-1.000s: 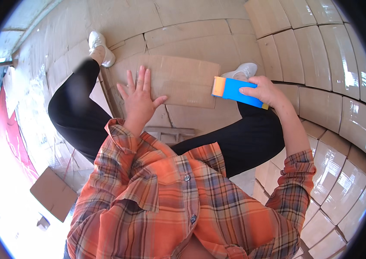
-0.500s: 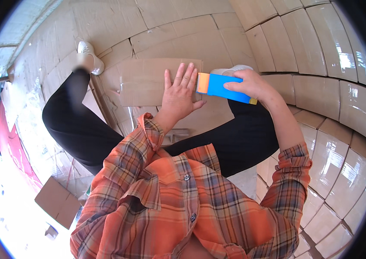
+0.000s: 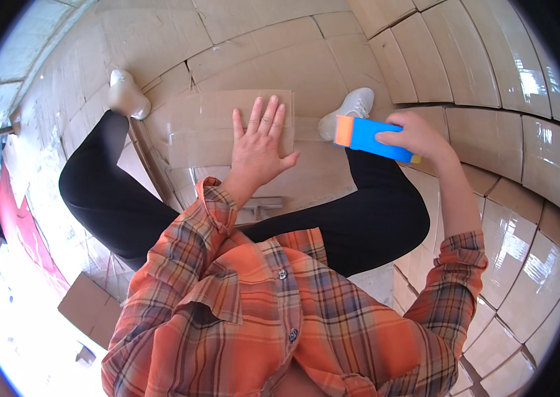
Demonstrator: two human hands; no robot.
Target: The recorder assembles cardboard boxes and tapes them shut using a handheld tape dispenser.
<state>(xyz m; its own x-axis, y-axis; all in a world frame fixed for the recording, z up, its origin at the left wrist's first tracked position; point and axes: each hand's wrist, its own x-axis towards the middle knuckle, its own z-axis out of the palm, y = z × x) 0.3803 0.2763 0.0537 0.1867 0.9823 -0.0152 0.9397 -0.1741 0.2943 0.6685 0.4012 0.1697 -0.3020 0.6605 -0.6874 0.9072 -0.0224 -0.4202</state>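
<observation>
A closed brown cardboard box (image 3: 200,126) lies between my legs, and clear tape shows on its left part. My left hand (image 3: 258,144) lies flat on its right end, fingers spread. Out to the right, my right hand (image 3: 420,135) grips a blue tape dispenser (image 3: 371,137) with an orange front end. That orange end points left toward the box and stands apart from it. Between the two runs a faint pale band; whether it is stretched tape I cannot tell.
Stacked cartons (image 3: 485,142) wall the right side. Flattened cardboard (image 3: 247,56) covers the floor. My white shoes stand left (image 3: 128,96) and right (image 3: 349,112) of the box. A brown cardboard piece (image 3: 91,308) and red sheeting (image 3: 25,228) lie at the left.
My right hand has drawn the tape dispenser rightward, away from the box's right edge. My left hand still presses flat on the box; both sit slightly further left in view.
</observation>
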